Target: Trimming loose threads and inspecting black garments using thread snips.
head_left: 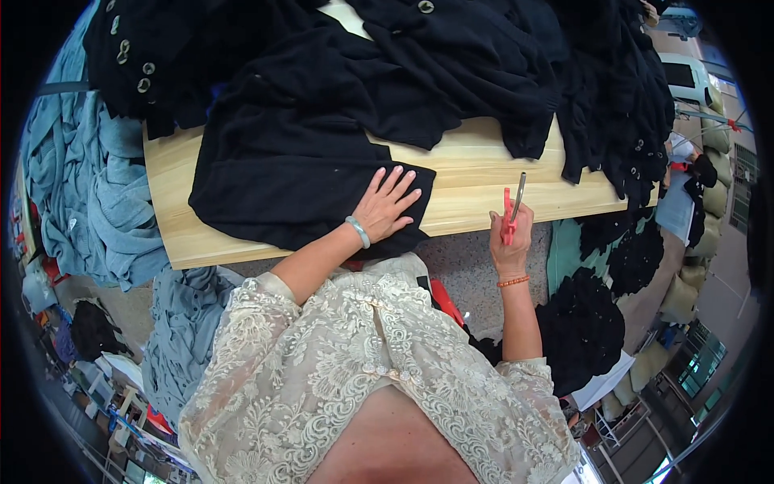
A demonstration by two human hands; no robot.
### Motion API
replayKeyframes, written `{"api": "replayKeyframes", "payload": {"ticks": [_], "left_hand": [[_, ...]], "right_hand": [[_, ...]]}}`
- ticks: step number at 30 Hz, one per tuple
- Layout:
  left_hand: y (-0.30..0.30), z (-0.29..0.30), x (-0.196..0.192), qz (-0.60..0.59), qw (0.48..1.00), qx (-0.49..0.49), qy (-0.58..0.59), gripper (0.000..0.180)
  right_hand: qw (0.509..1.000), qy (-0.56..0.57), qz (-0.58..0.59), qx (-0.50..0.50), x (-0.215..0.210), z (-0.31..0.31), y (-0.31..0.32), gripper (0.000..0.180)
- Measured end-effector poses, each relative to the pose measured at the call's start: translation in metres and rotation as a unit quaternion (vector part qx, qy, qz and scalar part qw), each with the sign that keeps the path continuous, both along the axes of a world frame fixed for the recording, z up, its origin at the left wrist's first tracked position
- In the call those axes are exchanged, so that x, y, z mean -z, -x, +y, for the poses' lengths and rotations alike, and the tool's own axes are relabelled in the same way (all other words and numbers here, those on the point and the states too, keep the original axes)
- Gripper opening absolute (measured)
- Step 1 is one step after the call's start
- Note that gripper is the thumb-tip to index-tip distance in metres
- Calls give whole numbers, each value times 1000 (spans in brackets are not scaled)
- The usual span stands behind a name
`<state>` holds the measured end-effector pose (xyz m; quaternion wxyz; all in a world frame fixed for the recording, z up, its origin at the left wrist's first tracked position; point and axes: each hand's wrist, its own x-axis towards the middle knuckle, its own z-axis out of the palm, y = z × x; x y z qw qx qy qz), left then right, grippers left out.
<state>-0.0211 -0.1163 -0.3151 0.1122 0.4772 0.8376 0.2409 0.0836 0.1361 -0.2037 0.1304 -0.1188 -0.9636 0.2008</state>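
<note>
A black knit garment (282,177) lies spread on the light wooden table in front of me. My left hand (389,203) rests flat on its right end, fingers spread and nothing in them. Off the table's front edge, to the right of the garment, my right hand (513,242) is closed on a red-handled tool (509,216). A thin metal rod with a dark tip points up from that hand. The tool touches no cloth, and its exact kind is partly hidden by my fingers.
More black buttoned garments (468,64) are heaped along the far side of the wooden table (476,153) and hang over its right end (617,105). Grey-blue knits (105,185) are piled at the left. Below right lies a black heap (580,323) beside green cloth (564,250).
</note>
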Motion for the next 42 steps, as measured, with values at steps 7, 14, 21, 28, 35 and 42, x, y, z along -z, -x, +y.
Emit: {"api": "replayKeyframes", "payload": {"ticks": [7,14,21,28,35,42], "left_hand": [[-1,20,2,-20,997,-71,9,74],[-6,28,5,20,996,-87,24,72],[-3,27,3,11,997,-63,37,69],[-3,27,5,23,997,-57,54,63],[-2,35,12,48,994,-52,79,65],[-2,34,10,44,994,-89,40,66]], "right_hand": [[975,199,-101,-7,-6,26,4,30],[950,164,-235,-126,1,57,2,32],[901,-8,-391,-185,-4,60,22,14],[888,19,-377,-263,-5,12,60,15],[880,26,-314,-355,18,-78,123,24],[872,-10,-411,-266,-13,-1,99,21]]}}
